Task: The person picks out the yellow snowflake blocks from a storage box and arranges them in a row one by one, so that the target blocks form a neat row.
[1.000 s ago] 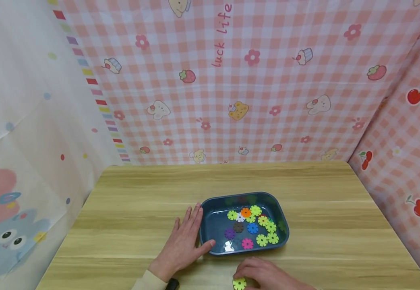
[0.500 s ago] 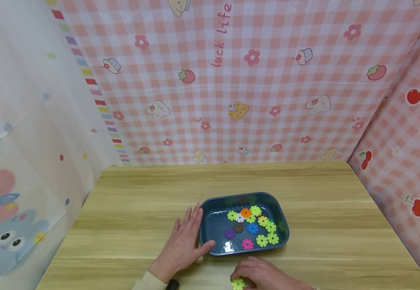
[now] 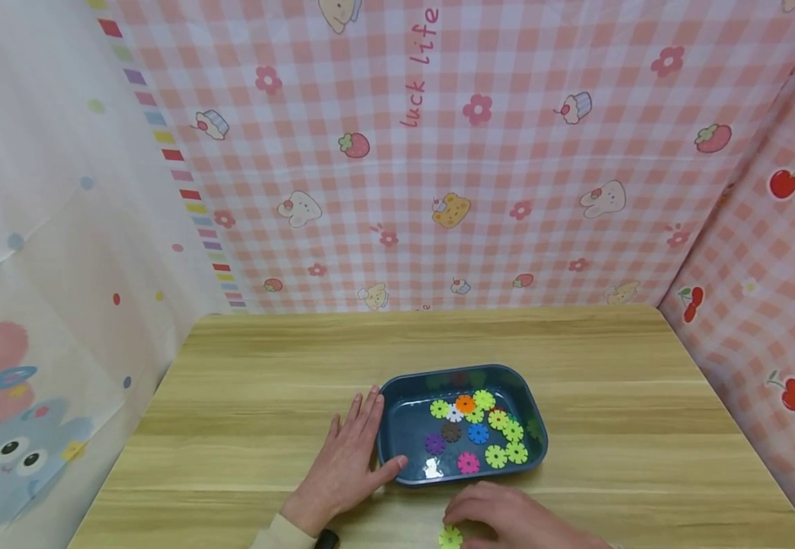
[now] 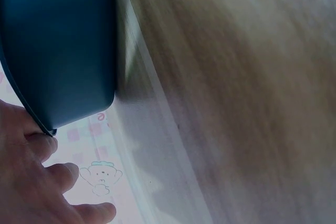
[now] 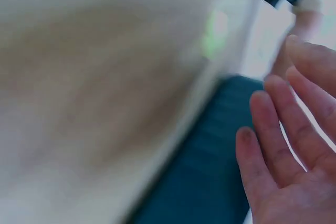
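- Yellow-green, notched round disc point(image 3: 450, 537): on the pale wood-grain bench point(image 3: 287, 358), nearer the person than the rectangular dark-blue tray point(image 3: 404, 419) of multicoloured discs point(image 3: 478, 433).
- Right hand point(image 3: 507, 515): relaxed, unclenched grip beside it; touch unclear.
- Left hand point(image 3: 345, 461): loose, straight-fingered grip against the tray's left end.

A small yellow-green notched disc point(image 3: 450, 537) sits in front of a dark blue rectangular tray with rounded corners point(image 3: 405, 423), which stands upright. Inside, mostly toward its right, lie loose notched discs point(image 3: 478, 433) in yellow-green, orange, white, brown, blue, purple and pink
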`<state>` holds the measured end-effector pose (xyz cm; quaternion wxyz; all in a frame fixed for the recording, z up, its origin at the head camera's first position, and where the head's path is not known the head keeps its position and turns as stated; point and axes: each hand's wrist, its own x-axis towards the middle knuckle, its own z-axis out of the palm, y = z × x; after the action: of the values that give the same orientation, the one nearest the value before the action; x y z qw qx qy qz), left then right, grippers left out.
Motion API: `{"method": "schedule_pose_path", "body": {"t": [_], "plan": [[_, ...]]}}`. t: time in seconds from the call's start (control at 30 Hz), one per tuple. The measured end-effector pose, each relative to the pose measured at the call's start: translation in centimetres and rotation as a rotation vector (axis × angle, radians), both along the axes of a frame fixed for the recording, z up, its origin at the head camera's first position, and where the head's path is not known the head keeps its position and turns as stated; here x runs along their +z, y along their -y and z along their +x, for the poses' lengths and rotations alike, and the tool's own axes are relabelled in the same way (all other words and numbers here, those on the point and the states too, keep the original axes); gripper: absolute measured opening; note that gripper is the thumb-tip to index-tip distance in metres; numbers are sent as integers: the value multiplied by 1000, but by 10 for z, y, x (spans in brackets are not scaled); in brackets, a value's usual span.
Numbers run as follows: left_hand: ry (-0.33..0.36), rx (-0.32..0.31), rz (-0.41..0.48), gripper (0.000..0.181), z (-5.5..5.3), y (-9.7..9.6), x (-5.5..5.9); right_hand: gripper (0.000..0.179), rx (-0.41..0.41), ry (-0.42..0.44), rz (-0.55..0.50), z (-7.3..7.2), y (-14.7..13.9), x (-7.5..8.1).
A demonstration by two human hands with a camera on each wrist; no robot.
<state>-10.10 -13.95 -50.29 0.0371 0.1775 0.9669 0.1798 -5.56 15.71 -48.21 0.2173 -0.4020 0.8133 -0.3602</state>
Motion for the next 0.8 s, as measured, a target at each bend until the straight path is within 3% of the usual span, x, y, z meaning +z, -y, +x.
{"method": "schedule_pose_path", "body": {"t": [0.13, 0.33, 0.4, 0.53, 0.8], "plan": [[-4, -4, 3, 99, 0, 1, 0, 29, -35, -67, -41, -1, -6, 23], [-20, -12, 11, 98, 1, 1, 0, 18, -112, -448, -145, -21, -10, 48], [-23, -12, 9, 98, 1, 1, -1, 19, -132, -524, -169, -30, -10, 54], [-21, -8, 5, 98, 0, 1, -1, 25, -153, -546, -157, -47, -11, 62], [-16, -8, 4, 98, 0, 0, -1, 20, -154, -502, -47, -73, -6, 67]]}}
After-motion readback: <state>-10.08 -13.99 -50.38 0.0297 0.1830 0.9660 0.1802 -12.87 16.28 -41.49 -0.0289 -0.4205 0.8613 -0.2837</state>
